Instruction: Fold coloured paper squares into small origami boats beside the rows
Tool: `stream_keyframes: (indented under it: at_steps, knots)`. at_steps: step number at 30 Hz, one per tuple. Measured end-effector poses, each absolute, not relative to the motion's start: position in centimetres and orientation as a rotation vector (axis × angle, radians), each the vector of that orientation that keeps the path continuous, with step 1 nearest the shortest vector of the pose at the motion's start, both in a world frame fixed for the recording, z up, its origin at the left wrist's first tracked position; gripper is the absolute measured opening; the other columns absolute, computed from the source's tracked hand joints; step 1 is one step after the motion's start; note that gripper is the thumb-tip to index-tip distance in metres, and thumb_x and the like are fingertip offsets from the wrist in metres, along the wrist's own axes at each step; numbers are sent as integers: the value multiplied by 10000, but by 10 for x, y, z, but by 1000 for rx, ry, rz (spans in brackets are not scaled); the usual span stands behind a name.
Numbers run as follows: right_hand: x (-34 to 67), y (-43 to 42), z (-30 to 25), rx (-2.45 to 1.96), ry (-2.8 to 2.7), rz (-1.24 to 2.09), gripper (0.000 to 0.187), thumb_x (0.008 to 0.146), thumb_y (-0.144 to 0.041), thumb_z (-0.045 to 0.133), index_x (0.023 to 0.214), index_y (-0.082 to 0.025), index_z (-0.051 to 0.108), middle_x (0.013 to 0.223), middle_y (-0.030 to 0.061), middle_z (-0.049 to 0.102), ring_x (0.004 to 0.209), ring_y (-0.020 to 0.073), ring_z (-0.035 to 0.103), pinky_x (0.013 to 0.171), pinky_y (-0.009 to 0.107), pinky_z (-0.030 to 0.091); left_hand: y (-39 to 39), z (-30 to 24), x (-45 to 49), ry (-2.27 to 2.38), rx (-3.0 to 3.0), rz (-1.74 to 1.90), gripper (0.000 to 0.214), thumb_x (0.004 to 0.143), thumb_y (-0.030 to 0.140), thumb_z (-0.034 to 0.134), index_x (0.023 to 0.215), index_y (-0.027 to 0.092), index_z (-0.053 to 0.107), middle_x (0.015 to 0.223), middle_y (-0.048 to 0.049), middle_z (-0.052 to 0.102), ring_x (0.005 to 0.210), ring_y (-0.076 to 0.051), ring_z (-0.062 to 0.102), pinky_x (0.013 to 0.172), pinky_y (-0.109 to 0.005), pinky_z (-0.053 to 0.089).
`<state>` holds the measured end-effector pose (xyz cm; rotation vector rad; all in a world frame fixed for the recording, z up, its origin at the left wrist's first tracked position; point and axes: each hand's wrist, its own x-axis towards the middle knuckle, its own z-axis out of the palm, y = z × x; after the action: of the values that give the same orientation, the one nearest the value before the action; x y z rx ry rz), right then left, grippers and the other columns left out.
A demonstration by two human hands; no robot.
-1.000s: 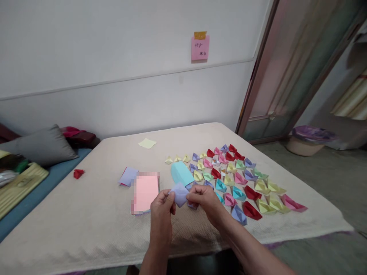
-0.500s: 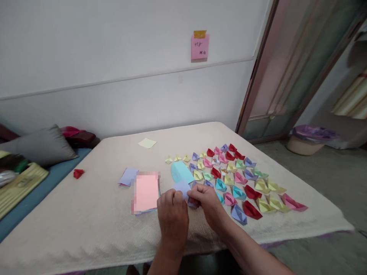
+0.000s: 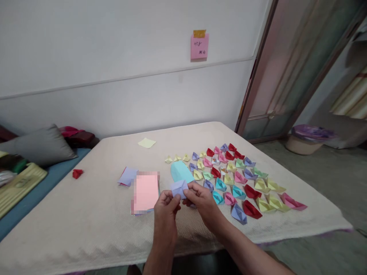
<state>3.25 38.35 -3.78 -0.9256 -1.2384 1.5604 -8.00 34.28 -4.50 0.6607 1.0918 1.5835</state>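
Observation:
A small folded piece of lavender paper is held up between both hands above the near part of the covered table. My left hand pinches its lower left side with thumb and fingers. On the right edge, my right hand grips it between thumb and forefinger. Just behind the paper lies a light-blue sheet with a rounded end. Rows of small folded paper boats in several colours spread out to the right of my hands. A pink paper stack, partly pixelated, lies left of my left hand.
Lavender sheets lie beside the pink stack, and a pale yellow sheet is farther back. A red folded paper sits at the left. A grey cushion borders the table, and a lined bin stands on the floor at right.
The lavender paper has been turned up, so its folded face shows. My left hand has rolled from back-up to thumb-up around it; the right hand stays at the paper's right edge.

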Motion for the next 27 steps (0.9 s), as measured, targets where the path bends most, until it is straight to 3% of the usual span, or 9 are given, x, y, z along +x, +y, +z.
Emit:
stream_keyframes:
  at_steps: [6, 12, 20, 24, 27]
  knots:
    - [38, 387, -35, -936, -1354, 1481, 156, 765, -290, 594, 685, -158, 614, 491, -42, 528, 469, 97, 455, 481, 213, 336, 341, -38, -86, 1149, 661, 1533, 136, 754, 271, 656, 811, 181, 571, 725, 29, 556, 626, -93, 503, 565, -208, 395]
    - [42, 389, -34, -888, -1491, 1495, 129, 742, -231, 583, 645, -155, 623, 490, -48, 508, 453, 88, 452, 451, 200, 335, 343, -38, -96, 1211, 789, 1438, 109, 765, 250, 621, 776, 142, 631, 546, 53, 472, 491, -67, 380, 464, -194, 287]
    - [45, 387, -32, -833, -1411, 1557, 196, 707, -150, 564, 805, -173, 733, 563, -28, 548, 483, 90, 465, 473, 214, 351, 345, -42, -94, 1174, 765, 1545, 73, 660, 110, 631, 708, 156, 660, 546, 53, 529, 509, -68, 422, 498, -193, 312]
    - [50, 389, -29, -687, -1463, 1564, 241, 678, -107, 549, 747, -199, 761, 734, 13, 604, 570, 104, 510, 535, 235, 402, 342, -38, -97, 1104, 739, 1555, 96, 672, 94, 584, 676, 157, 655, 556, 46, 541, 522, -69, 445, 524, -191, 334]
    - [53, 391, -31, -655, -1556, 1529, 266, 666, -80, 543, 719, -216, 766, 739, 17, 591, 608, 113, 516, 542, 232, 404, 340, -36, -100, 1090, 742, 1541, 104, 695, 114, 558, 707, 160, 651, 582, 35, 555, 536, -82, 478, 544, -206, 361]
